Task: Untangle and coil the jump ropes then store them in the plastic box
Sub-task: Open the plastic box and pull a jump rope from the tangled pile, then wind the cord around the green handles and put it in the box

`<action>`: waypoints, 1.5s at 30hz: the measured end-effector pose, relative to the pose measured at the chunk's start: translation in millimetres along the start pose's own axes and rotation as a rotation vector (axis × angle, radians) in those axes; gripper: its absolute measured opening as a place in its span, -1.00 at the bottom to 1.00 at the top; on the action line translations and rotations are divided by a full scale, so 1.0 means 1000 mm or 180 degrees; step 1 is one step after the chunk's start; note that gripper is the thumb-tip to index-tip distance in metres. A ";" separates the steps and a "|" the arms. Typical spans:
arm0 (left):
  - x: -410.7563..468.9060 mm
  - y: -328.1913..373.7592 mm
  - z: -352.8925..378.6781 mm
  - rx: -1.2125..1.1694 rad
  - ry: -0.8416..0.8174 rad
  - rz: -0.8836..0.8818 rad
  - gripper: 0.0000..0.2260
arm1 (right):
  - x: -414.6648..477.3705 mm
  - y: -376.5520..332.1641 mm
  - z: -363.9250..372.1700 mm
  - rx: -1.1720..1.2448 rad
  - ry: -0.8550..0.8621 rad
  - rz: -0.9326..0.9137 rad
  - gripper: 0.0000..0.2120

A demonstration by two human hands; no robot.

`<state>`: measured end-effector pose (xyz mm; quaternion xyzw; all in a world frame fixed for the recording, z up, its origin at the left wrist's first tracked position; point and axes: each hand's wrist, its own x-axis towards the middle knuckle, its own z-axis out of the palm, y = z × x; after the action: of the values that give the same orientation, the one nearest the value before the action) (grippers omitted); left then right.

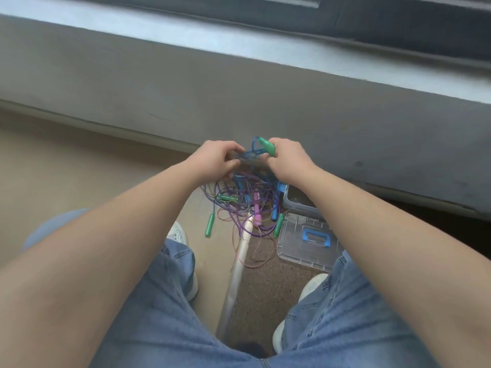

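A long grey ledge [239,83] is seen across the upper frame, with a dark window frame [398,19] above it, cut off at the top edge. Below, the floor is split: a beige sheet [79,166] on the left, a speckled brown floor [265,285] on the right, divided by a pale rolled edge [239,264]. Two legs in blue jeans [164,322] and white shoes [178,232] are planted on it. A clear plastic box [295,200] is set on the floor at the right, largely hidden behind the right forearm; its clear lid [295,243] with a blue handle lies flat just beside it, nearer the viewer. The tangle of jump ropes [244,205] is held up between both hands, its lower loops and green, pink and blue handles hanging toward the floor just left of the box. The left hand [215,160] is curled round a bunch of cords at the top of the tangle. The right hand [287,160] is closed round a green handle [267,146], whose tip protrudes above the fist with blue cord looped beside it. The strands between the two hands are blurred; which cord belongs to which handle cannot be told.
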<state>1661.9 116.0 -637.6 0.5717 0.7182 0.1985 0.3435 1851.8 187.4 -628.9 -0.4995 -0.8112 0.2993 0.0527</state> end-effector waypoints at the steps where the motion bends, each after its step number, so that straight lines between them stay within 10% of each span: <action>1: 0.003 -0.004 0.003 0.0117 -0.0040 0.0017 -0.69 | 0.005 0.008 0.001 -0.0004 0.0030 0.0104 -0.87; 7: 0.028 -0.028 0.025 -0.0126 0.0118 -0.0368 -0.60 | 0.040 0.034 0.023 0.0320 -0.0280 0.0305 -0.91; 12: 0.047 -0.063 0.044 0.0048 -0.0080 -0.0720 -0.62 | 0.068 0.045 0.052 0.0007 -0.0139 0.0250 -0.49; 28: 0.086 -0.195 0.138 0.0242 -0.0496 -0.1965 -0.67 | 0.107 0.094 0.178 0.1303 -0.0541 0.1849 -0.68; 45: 0.067 -0.252 0.208 0.0483 -0.0935 -0.2623 -0.69 | 0.089 0.110 0.233 0.1855 -0.0962 0.2278 -0.80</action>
<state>1631.6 89.9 -969.0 0.2834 0.8422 -0.0916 0.4494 1803.7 196.6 -897.5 -0.6625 -0.4695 0.5826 -0.0343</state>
